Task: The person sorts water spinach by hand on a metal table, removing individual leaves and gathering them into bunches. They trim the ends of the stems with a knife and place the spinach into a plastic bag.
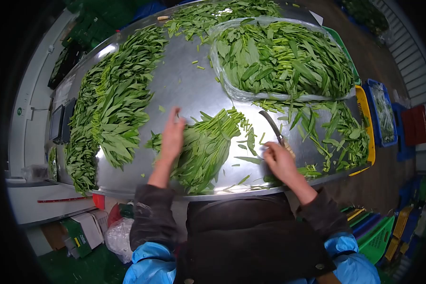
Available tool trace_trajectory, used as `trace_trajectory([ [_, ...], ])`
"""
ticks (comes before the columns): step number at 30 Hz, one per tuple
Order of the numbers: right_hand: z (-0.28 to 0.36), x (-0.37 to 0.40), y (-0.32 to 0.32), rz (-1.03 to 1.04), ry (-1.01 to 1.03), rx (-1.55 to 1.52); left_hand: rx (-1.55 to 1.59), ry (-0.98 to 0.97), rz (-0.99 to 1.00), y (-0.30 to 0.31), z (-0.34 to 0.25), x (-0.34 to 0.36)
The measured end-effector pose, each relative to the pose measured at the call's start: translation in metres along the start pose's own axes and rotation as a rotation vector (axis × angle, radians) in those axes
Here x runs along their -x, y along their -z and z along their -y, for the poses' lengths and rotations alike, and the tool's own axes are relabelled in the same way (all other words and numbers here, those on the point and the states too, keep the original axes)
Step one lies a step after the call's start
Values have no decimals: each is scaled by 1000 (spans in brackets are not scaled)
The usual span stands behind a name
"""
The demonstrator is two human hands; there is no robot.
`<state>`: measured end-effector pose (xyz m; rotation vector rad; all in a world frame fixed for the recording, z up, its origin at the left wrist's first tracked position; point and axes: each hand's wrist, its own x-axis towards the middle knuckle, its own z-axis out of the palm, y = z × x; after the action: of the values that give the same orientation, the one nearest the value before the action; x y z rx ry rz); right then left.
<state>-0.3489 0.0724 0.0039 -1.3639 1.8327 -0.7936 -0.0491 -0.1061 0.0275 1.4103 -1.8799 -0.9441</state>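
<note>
My left hand [172, 139] is open beside the left edge of a loose bunch of leafy green stems [201, 149], its fingers pointing away from me. The bunch lies on the metal table with its cut ends toward the upper right. On the right, my right hand [281, 163] has curled fingers and is closed around a curved knife [272, 124], whose dark blade points up and to the left; part of the handle shows beside the hand. Loose leaves and short stem pieces [249, 160] are scattered between the bunch and this hand.
Rows of leafy bunches [120, 104] line the left of the metal table [182, 71]. A plastic-lined crate [215, 59] full of greens stands at the back right. Loose greens [348, 137] lie near a yellow crate [366, 111] at the right edge. Another knife handle [164, 18] shows far back.
</note>
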Motion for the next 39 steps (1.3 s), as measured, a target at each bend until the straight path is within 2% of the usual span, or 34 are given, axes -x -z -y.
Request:
trace_trajectory([
  [1,14,-1,-9,156,-50,-23,62,71,-33,15,12,-6],
  [2,3,-5,-35,273,-119,-244,64,72,-28,27,21,-10],
  [4,18,-9,-61,459,-285,-409,-47,92,39,42,37,-14],
  [7,36,-22,-80,574,-330,-231,-209,77,119,35,66,-3],
  [11,46,-43,-99,616,-417,-200,-259,40,187,26,59,26],
  [13,58,-53,-113,654,-568,-294,-482,31,246,22,26,45],
  [14,64,-55,-122,649,-569,-301,-471,26,268,16,16,54],
  [15,70,-55,-133,586,-625,-529,-462,17,291,10,7,64],
  [16,75,-56,-141,515,-674,-759,-418,-25,245,3,0,73],
  [17,78,-59,-148,502,-672,-774,-374,-71,203,-5,-7,80],
  [18,79,-61,-154,483,-693,-820,-306,43,235,-11,-18,81],
  [19,79,-62,-156,464,-714,-864,-310,32,248,-16,-16,86],
  [21,77,-61,-153,459,-745,-893,-527,-46,44,-29,1,97],
  [23,77,-56,-140,560,-783,-898,-487,-64,-8,-32,24,93],
  [25,75,-49,-122,592,-766,-876,-466,-77,-40,-25,33,88],
  [27,72,-42,-95,779,-529,-490,-492,-117,-46,-15,31,79],
  [28,67,-35,-85,772,-531,-501,-447,-13,10,-7,25,73],
  [29,60,-26,-76,800,-418,-473,-401,90,68,-1,17,67],
  [30,55,-17,-66,824,-308,-443,-307,-65,-18,5,6,60],
  [31,55,-6,-55,811,-317,-456,-308,-73,0,13,-14,55],
  [33,60,15,-35,730,-249,-623,-235,-236,-34,28,-51,46],
  [35,53,23,-28,750,-267,-604,-262,-322,-21,34,-43,38],
  [37,54,24,-21,771,-278,-588,-553,-166,239,34,-17,35],
  [39,60,17,-7,833,-122,-387,-668,-215,330,35,-20,37],
])
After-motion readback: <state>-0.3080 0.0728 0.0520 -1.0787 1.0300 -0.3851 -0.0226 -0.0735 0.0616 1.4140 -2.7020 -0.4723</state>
